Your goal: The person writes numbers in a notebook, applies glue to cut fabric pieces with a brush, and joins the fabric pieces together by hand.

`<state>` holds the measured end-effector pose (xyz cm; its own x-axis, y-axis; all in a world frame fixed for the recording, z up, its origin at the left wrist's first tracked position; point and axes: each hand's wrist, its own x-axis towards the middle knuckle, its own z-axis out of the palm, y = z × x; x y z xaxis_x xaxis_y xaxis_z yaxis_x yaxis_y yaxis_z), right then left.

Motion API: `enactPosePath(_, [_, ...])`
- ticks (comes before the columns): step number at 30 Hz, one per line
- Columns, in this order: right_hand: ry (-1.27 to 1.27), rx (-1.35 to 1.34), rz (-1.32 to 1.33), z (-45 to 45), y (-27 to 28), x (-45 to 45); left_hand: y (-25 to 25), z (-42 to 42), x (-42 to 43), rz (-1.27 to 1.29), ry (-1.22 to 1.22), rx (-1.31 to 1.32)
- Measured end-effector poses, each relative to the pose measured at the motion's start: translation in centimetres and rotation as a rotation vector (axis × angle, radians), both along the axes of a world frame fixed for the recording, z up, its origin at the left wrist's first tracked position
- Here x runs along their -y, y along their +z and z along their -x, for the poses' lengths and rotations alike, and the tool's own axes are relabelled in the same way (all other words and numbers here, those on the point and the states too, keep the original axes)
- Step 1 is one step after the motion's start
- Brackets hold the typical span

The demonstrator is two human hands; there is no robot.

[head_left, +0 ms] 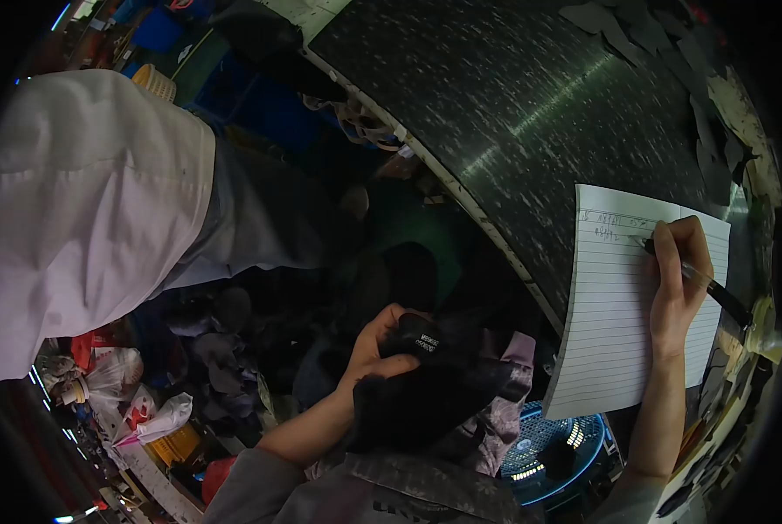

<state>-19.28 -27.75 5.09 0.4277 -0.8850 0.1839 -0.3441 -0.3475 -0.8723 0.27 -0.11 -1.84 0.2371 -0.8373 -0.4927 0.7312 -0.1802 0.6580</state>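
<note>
My right hand (676, 293) is closed around a dark pen (725, 299), its tip on a lined sheet of paper (608, 327). Handwriting fills the sheet's top lines, left of the pen tip. The sheet lies on the dark worktable and overhangs its near edge. Lower and to the left, my left hand (375, 351) grips a black piece with small white printed characters (422, 339), thumb on one side and fingers on the other. Its exact kind is hard to make out against the dark clothing below.
The speckled dark worktable (443, 96) has a pale edge and dark scraps (605, 26) along its far side. A blue plastic basket (553, 454) stands below the paper. At left is a person in a light garment (94, 192). Plastic bags (164, 417) lie at lower left.
</note>
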Motion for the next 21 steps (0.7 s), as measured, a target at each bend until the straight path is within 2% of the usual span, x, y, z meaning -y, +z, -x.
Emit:
enactPosePath(5, [-0.016, -0.003, -0.032, -0.3, 0.5, -0.6, 0.7, 0.0, 0.1, -0.008, -0.03, 0.018])
enactPosePath(10, [0.038, -0.026, -0.011, -0.2, 1.5, -0.4, 3.0, 1.0, 2.1, -0.069, 0.114, -0.128])
enactPosePath(14, [0.044, 0.013, -0.073, -0.2, 1.6, -0.4, 0.1, 0.6, 0.6, -0.006, 0.062, -0.028])
enactPosePath(21, [0.026, 0.031, -0.038, -0.1, 1.6, -0.3, 0.4, 0.9, 0.7, -0.003, 0.074, -0.009])
